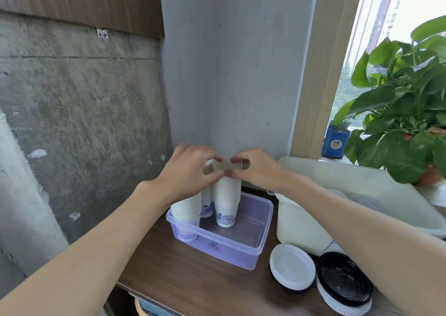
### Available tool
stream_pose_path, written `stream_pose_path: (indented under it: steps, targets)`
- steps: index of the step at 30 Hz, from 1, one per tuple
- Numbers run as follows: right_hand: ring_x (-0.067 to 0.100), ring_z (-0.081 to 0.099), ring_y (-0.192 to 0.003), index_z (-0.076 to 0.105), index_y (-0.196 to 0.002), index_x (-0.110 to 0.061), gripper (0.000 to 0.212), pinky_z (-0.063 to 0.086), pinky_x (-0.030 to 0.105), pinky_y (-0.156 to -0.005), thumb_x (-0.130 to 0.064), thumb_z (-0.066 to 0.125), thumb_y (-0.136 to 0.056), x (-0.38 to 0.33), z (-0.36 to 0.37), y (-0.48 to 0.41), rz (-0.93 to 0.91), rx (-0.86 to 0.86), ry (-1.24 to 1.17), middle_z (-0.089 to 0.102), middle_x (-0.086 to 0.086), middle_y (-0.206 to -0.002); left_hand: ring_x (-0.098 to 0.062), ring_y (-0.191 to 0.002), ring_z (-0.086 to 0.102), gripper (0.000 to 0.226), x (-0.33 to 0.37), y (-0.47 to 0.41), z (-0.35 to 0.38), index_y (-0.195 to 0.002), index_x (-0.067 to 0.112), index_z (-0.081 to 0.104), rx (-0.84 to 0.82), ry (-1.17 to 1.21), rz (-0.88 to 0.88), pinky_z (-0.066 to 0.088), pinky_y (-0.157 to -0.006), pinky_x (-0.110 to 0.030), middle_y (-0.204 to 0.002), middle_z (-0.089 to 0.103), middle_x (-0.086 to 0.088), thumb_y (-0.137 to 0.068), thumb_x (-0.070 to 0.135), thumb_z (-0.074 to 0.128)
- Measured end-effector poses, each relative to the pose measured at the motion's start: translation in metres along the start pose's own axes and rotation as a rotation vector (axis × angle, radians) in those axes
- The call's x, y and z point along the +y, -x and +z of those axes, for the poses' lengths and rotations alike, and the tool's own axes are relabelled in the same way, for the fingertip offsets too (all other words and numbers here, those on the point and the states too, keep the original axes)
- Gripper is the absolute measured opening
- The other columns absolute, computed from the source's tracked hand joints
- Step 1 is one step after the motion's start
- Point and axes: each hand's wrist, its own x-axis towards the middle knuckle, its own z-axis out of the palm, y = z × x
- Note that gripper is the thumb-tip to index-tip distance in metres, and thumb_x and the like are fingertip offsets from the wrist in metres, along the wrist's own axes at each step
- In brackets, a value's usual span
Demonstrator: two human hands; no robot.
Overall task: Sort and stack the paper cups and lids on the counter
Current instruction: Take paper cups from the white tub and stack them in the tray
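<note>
Both hands meet above the purple bin (218,249): left hand (190,170) and right hand (257,170) pinch opposite sides of the top cup (228,165). It apparently sits on the tallest stack (226,195) of 3 inside the bin, axis vertical, equally near both hands.

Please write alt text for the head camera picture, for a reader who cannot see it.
The left hand and right hand pinch the top cup of a tall cup stack standing in a clear plastic bin on a wooden counter. White lids and black lids lie stacked at the right.
</note>
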Motion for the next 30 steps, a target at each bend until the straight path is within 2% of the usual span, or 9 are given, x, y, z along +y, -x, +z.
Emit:
stream_pose_path:
  steps: [6, 9, 15, 18, 20, 23, 26, 28, 30]
  targets:
    - [0.017, 0.057, -0.114, 0.063, -0.12, -0.018, 0.051, 0.041, 0.042, -0.1, -0.051, 0.068, -0.081, -0.001, 0.008, 0.007, -0.065, 0.097, 0.081, 0.064, -0.004, -0.123, -0.013, -0.123, 0.055, 0.035, 0.001, 0.001, -0.003, -0.123, 0.024, 0.067, -0.012, -0.033, 0.032, 0.016, -0.115, -0.034, -0.127, 0.066, 0.008, -0.095, 0.044, 0.063]
    - [0.02, 0.059, -0.107, 0.065, -0.116, -0.014, 0.042, 0.046, 0.04, -0.094, -0.046, 0.064, -0.088, -0.004, 0.009, 0.007, -0.049, 0.172, 0.046, 0.067, 0.002, -0.116, -0.013, -0.125, 0.054, 0.034, 0.001, 0.004, -0.004, -0.123, 0.024, 0.067, -0.015, -0.04, 0.033, 0.017, -0.115, -0.034, -0.127, 0.065, 0.009, -0.095, 0.043, 0.064]
    - [0.028, 0.06, -0.105, 0.065, -0.11, -0.017, 0.034, 0.044, 0.045, -0.094, -0.042, 0.065, -0.086, -0.011, 0.013, 0.007, 0.021, 0.157, 0.108, 0.068, 0.004, -0.109, -0.014, -0.13, 0.05, 0.036, 0.004, 0.019, -0.008, -0.126, 0.025, 0.066, -0.017, -0.043, 0.049, 0.017, -0.116, -0.034, -0.132, 0.062, 0.008, -0.094, 0.042, 0.064]
    - [0.024, 0.056, -0.107, 0.061, -0.119, -0.013, 0.043, 0.042, 0.039, -0.094, -0.04, 0.066, -0.087, -0.015, 0.013, 0.017, -0.018, 0.243, 0.124, 0.063, 0.004, -0.116, -0.014, -0.133, 0.047, 0.035, 0.01, 0.035, -0.01, -0.124, 0.022, 0.067, 0.01, -0.023, 0.09, 0.018, -0.119, -0.035, -0.131, 0.061, 0.007, -0.093, 0.038, 0.067]
    - [0.019, 0.058, -0.094, 0.063, -0.114, -0.012, 0.035, 0.044, 0.032, -0.084, -0.034, 0.067, -0.087, -0.017, 0.015, 0.035, -0.037, 0.296, 0.05, 0.064, 0.001, -0.101, -0.017, -0.13, 0.05, 0.03, 0.015, 0.051, -0.009, -0.119, 0.019, 0.07, 0.056, 0.012, 0.119, 0.025, -0.115, -0.035, -0.127, 0.063, 0.005, -0.091, 0.032, 0.071]
    - [0.013, 0.06, -0.076, 0.069, -0.094, -0.015, 0.024, 0.045, 0.027, -0.071, -0.036, 0.071, -0.082, -0.015, 0.025, 0.07, -0.023, 0.098, 0.013, 0.066, -0.007, -0.081, -0.024, -0.113, 0.059, 0.023, 0.022, 0.078, -0.004, -0.108, 0.017, 0.074, 0.108, 0.01, 0.122, 0.039, -0.095, -0.038, -0.114, 0.068, 0.003, -0.088, 0.026, 0.077]
    - [0.014, 0.063, -0.081, 0.071, -0.09, -0.019, 0.025, 0.05, 0.034, -0.075, -0.041, 0.069, -0.077, -0.011, 0.039, 0.099, 0.018, -0.124, 0.041, 0.069, -0.007, -0.082, -0.027, -0.099, 0.063, 0.018, 0.023, 0.098, 0.01, -0.101, 0.014, 0.076, 0.081, -0.011, 0.119, 0.043, -0.08, -0.036, -0.105, 0.068, 0.0, -0.086, 0.024, 0.079]
    - [0.014, 0.064, -0.084, 0.072, -0.091, -0.02, 0.022, 0.049, 0.034, -0.082, -0.038, 0.068, -0.079, -0.007, 0.045, 0.108, 0.015, -0.147, 0.074, 0.071, -0.007, -0.086, -0.022, -0.105, 0.061, 0.025, 0.021, 0.108, 0.023, -0.109, 0.017, 0.074, -0.023, 0.026, 0.019, 0.046, -0.082, -0.034, -0.113, 0.064, 0.002, -0.09, 0.032, 0.074]
    - [0.013, 0.064, -0.08, 0.073, -0.085, -0.018, 0.014, 0.051, 0.034, -0.078, -0.03, 0.067, -0.081, -0.002, 0.048, 0.113, 0.026, -0.139, 0.095, 0.071, -0.006, -0.082, -0.014, -0.113, 0.055, 0.03, 0.018, 0.114, 0.036, -0.117, 0.024, 0.07, -0.122, 0.051, -0.106, 0.045, -0.085, -0.031, -0.123, 0.058, 0.008, -0.095, 0.043, 0.065]
